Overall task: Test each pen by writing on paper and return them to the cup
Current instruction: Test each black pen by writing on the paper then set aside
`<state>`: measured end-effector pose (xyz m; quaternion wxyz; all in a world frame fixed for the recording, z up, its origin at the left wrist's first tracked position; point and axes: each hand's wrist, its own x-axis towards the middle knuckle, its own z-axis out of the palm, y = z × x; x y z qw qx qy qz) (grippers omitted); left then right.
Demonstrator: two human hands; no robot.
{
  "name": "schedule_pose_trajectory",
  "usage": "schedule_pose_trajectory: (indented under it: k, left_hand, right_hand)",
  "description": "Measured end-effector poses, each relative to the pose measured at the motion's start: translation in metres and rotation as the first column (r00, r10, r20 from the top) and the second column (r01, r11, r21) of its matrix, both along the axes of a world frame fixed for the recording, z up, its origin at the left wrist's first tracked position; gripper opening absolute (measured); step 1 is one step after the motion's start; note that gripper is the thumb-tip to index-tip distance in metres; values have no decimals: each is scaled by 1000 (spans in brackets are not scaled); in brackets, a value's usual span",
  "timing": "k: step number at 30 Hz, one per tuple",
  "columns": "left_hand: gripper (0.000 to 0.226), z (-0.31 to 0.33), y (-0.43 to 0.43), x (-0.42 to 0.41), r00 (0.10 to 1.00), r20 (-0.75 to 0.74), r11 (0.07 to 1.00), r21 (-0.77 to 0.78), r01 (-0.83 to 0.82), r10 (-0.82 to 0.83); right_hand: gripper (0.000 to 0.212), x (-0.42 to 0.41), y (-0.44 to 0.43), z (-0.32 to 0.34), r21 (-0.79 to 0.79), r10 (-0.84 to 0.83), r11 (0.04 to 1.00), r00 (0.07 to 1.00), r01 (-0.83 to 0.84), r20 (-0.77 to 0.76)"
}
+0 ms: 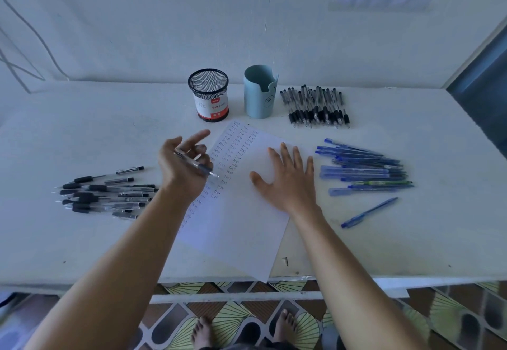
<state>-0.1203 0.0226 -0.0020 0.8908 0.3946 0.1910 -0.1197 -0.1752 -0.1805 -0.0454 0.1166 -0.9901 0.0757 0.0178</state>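
My left grip [186,163] holds a black-gripped pen [197,165] in curled fingers, raised just over the left edge of the paper [247,226], tip pointing toward the sheet; my right grip [285,179] is released, palm flat and fingers spread, pressing the paper to the bench [82,240]; columns of small written words run down the left part of the sheet, so I judge a good many pens tested, while the right part is blank; nothing sticks out of the mesh cup [208,94] or the blue cup [259,92] at the back, so the return step looks not yet begun; a heap of black pens [107,193] lies to my left, a row of black pens [315,107] beside the blue cup, a spread of blue pens [362,168] to my right with one loose blue pen [369,212] nearer me; which heaps are tested I cannot tell; my left forearm covers the lowest words; the cups' floors are out of sight; whether the held pen's point is out is too small to make out.
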Motion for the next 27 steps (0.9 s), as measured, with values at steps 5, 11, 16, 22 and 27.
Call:
schedule_pose_trajectory:
  k: [5,11,16,22,27]
  left_hand:
    - [58,0,-3,-4,1000,10,983,185,7,-9]
    - [41,-7,0,-6,967,230,975,212,64,-114]
    - [17,-15,8,-13,904,322,889,443,119,-282]
    - [19,-21,17,-24,860,289,629,776,47,-420]
    - [29,-24,20,-25,904,248,538,843,-24,-348]
  right_hand:
    - [80,0,0,-1,-2,3,1000,1000,-3,11]
    - [80,0,-1,-1,-9,9,1000,1000,-9,18]
    - [80,1,0,-1,-14,6,1000,1000,-6,1]
    - [81,1,0,-1,-27,5,1000,1000,-5,-7]
    - [80,2,0,-2,-33,8,999,1000,-8,-13]
